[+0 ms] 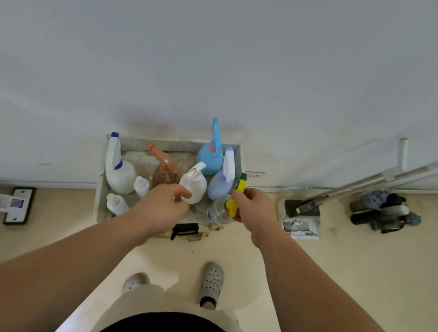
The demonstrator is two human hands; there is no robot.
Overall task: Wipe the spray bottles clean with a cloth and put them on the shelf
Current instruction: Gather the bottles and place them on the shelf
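Note:
Several spray bottles stand on a low white shelf (99, 198) against the wall. My right hand (255, 209) grips the yellow-and-green trigger head of a clear spray bottle (218, 212) at the shelf's front right corner. My left hand (163, 208) reaches over the shelf's front, its fingers curled at the base of a white spray bottle (194, 183). Behind stand a brown bottle with an orange trigger (164, 171), a blue bottle (209, 155), a pale violet bottle (220, 183) and a large white bottle (118, 169). No cloth is visible.
Two small white bottles (140, 186) stand at the shelf's left front. A black-and-yellow item (185, 231) lies below the shelf front. A mop with long handles (306, 208) leans at right, dark mop heads (384, 212) beyond it. A flat mop head (17, 204) lies at left.

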